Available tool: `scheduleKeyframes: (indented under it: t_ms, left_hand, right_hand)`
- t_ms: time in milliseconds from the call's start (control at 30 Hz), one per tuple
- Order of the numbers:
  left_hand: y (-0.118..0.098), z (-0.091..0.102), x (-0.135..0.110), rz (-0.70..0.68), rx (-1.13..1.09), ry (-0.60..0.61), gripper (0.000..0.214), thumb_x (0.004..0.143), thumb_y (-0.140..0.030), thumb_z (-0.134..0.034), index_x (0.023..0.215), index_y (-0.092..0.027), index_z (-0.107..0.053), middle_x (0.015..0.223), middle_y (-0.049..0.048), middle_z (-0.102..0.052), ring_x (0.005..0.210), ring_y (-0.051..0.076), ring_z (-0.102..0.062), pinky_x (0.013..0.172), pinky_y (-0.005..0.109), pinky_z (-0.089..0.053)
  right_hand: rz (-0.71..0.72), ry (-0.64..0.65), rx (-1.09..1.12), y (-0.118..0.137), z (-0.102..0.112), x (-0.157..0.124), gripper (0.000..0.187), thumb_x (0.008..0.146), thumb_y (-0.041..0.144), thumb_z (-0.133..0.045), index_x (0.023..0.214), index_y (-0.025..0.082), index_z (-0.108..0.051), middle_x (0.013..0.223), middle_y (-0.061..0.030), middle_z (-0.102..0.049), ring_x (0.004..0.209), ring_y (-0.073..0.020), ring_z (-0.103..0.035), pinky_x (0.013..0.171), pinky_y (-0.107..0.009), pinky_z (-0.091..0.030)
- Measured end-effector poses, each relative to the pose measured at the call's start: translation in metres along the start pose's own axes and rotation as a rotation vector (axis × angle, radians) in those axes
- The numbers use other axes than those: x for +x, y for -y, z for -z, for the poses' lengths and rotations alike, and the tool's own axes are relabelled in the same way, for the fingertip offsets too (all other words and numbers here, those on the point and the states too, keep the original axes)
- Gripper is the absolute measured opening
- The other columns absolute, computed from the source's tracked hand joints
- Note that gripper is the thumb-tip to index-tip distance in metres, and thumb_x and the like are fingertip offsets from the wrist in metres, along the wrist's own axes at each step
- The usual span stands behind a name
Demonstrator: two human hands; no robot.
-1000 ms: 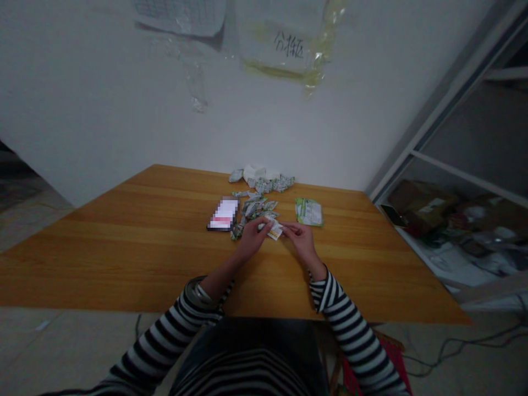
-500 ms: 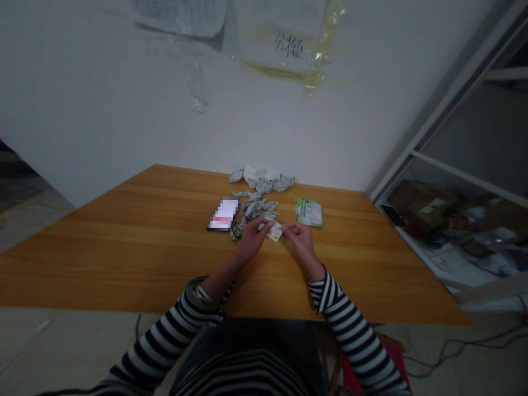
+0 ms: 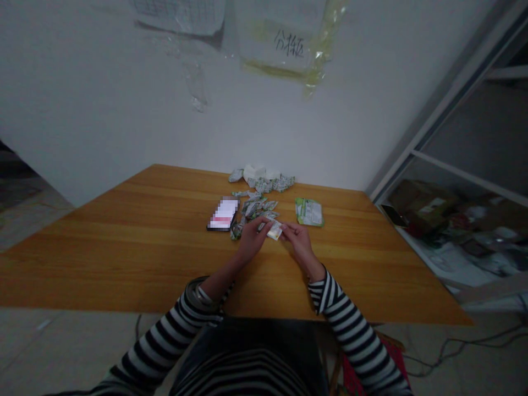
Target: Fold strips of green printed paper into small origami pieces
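Observation:
Both my hands meet over the middle of a wooden table [image 3: 124, 236]. My left hand [image 3: 250, 240] and my right hand [image 3: 297, 241] each pinch one end of a small white sachet [image 3: 274, 230] with a yellow mark, held just above the tabletop. Behind the hands lies a loose heap of several small green-and-white sachets [image 3: 259, 208]. A second heap of the same sachets [image 3: 264, 180] sits farther back near the wall. Both sleeves are black-and-white striped.
A phone [image 3: 223, 214] lies flat left of the sachets. A larger green-and-white pouch [image 3: 309, 212] lies to the right. A metal shelf frame [image 3: 429, 132] with cluttered boxes stands at the right. Taped papers hang on the wall [image 3: 284, 49]. Cables run on the floor at right.
My hands have drawn slightly closer together on the small sachet; the right hand shifted a little left. Nothing else on the table moved.

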State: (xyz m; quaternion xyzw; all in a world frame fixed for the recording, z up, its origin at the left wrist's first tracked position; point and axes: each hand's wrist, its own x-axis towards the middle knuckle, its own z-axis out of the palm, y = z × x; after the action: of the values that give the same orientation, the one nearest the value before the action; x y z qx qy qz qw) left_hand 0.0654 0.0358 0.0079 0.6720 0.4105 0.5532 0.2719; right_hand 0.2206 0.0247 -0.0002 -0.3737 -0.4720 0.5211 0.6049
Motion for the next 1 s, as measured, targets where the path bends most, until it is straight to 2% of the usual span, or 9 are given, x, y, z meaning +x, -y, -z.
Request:
scheduleKeyframes:
  t_ms: [167, 433, 533, 667, 733, 833, 1000]
  left_hand:
    - [-0.0006, -0.0017, 0.0008, 0.002, -0.020, -0.031, 0.016, 0.085, -0.034, -0.059, 0.085, -0.019, -0.067, 0.081, 0.0025, -0.071, 0.076, 0.019, -0.065, 0.069, 0.029, -0.051]
    - [0.0029, -0.0026, 0.0007, 0.021, -0.051, -0.056, 0.017, 0.084, -0.035, -0.061, 0.083, -0.020, -0.068, 0.078, 0.0022, -0.070, 0.070, 0.018, -0.064, 0.062, 0.027, -0.052]
    - [0.0029, -0.0016, 0.0011, 0.006, -0.060, -0.079, 0.015, 0.083, -0.033, -0.063, 0.082, -0.020, -0.070, 0.078, 0.0028, -0.071, 0.075, 0.019, -0.065, 0.071, 0.030, -0.052]
    - [-0.0010, 0.0006, 0.0037, -0.042, -0.096, -0.108, 0.011, 0.079, -0.031, -0.067, 0.079, -0.020, -0.070, 0.095, 0.0051, -0.071, 0.095, 0.021, -0.065, 0.090, 0.036, -0.049]
    - [-0.0026, 0.0012, 0.0049, -0.054, -0.119, -0.106, 0.010, 0.078, -0.030, -0.069, 0.077, -0.020, -0.071, 0.100, 0.0058, -0.071, 0.100, 0.021, -0.065, 0.094, 0.036, -0.048]
    - [-0.0020, 0.0007, 0.0053, -0.032, -0.140, -0.118, 0.012, 0.077, -0.032, -0.070, 0.075, -0.020, -0.072, 0.094, 0.0057, -0.073, 0.093, 0.021, -0.067, 0.089, 0.036, -0.051]
    - [0.0038, -0.0016, 0.0037, 0.073, -0.163, -0.157, 0.019, 0.074, -0.037, -0.072, 0.077, -0.017, -0.075, 0.075, 0.0035, -0.074, 0.070, 0.018, -0.067, 0.068, 0.032, -0.055]
  right_hand:
    - [0.017, -0.021, -0.011, 0.0027, -0.0021, -0.0015, 0.032, 0.066, 0.045, -0.078, 0.084, 0.018, -0.077, 0.078, -0.0039, -0.076, 0.068, -0.0174, -0.069, 0.070, -0.031, -0.057]
    - [0.014, -0.014, -0.023, 0.0018, -0.0037, -0.0020, 0.033, 0.066, 0.048, -0.078, 0.082, 0.019, -0.077, 0.076, -0.0037, -0.076, 0.068, -0.0194, -0.069, 0.071, -0.035, -0.058]
    - [0.003, 0.007, -0.033, 0.0024, -0.0039, -0.0023, 0.034, 0.065, 0.049, -0.078, 0.082, 0.019, -0.078, 0.077, -0.0042, -0.076, 0.070, -0.0201, -0.070, 0.072, -0.036, -0.058]
    - [-0.007, 0.028, -0.044, 0.0023, -0.0038, -0.0034, 0.037, 0.066, 0.051, -0.077, 0.085, 0.019, -0.078, 0.082, -0.0048, -0.077, 0.074, -0.0218, -0.071, 0.077, -0.039, -0.058]
    - [-0.007, 0.040, -0.047, 0.0013, -0.0030, -0.0036, 0.037, 0.067, 0.051, -0.076, 0.086, 0.020, -0.078, 0.083, -0.0045, -0.077, 0.074, -0.0213, -0.071, 0.079, -0.038, -0.058]
    - [-0.001, 0.053, -0.053, -0.0007, -0.0013, -0.0032, 0.035, 0.069, 0.051, -0.075, 0.085, 0.020, -0.078, 0.081, -0.0040, -0.077, 0.072, -0.0199, -0.070, 0.078, -0.037, -0.058]
    - [0.008, 0.064, -0.075, -0.0014, -0.0010, -0.0029, 0.037, 0.070, 0.052, -0.074, 0.085, 0.018, -0.078, 0.080, -0.0047, -0.076, 0.072, -0.0194, -0.069, 0.074, -0.034, -0.057]
